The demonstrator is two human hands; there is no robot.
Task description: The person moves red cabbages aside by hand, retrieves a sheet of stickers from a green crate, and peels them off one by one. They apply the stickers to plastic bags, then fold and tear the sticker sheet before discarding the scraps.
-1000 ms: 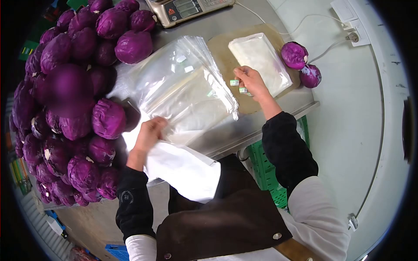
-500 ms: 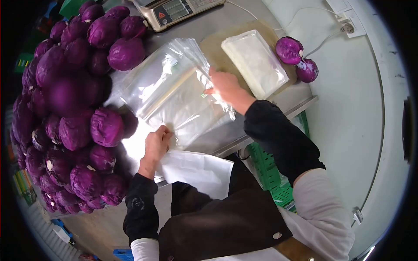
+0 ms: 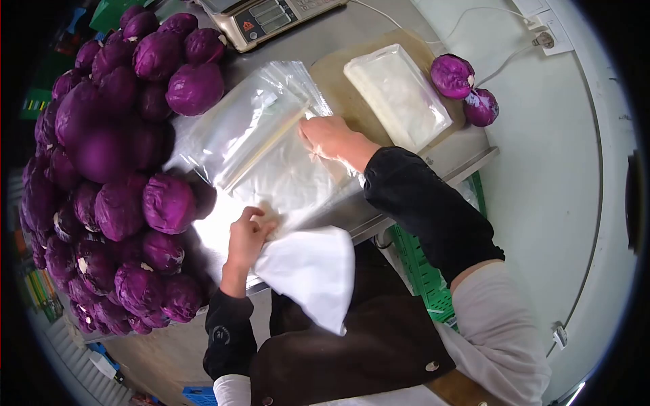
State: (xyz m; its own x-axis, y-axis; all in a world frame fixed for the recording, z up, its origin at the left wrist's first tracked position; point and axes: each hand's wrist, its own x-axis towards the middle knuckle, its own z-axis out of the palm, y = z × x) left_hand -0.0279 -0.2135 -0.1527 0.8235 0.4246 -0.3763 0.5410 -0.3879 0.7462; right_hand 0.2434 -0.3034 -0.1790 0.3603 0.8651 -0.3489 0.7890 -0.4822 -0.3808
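Observation:
A stack of clear plastic bags (image 3: 261, 115) lies on the metal table, its sheets fanned and shiny. My right hand (image 3: 332, 139) is closed on the upper clear bag near the stack's right side, fingertips bunching the film. My left hand (image 3: 249, 237) is at the stack's near edge with its fingers curled. From beside its fingers a white sheet (image 3: 308, 267) hangs over the table edge in front of my dark apron, blurred at its lower end. What exactly sits between the left fingertips is partly hidden.
A large heap of purple cabbages (image 3: 115, 210) fills the left side. A digital scale (image 3: 271, 20) stands at the back. At the right lie a wrapped pale pack (image 3: 399, 98) and two more cabbages (image 3: 452, 76). Green crates (image 3: 423, 271) are below the table edge.
My right hand has moved left and closed on the bag film. My left hand has shifted slightly down and right. The white sheet has swung, its lower end dropping and narrowing.

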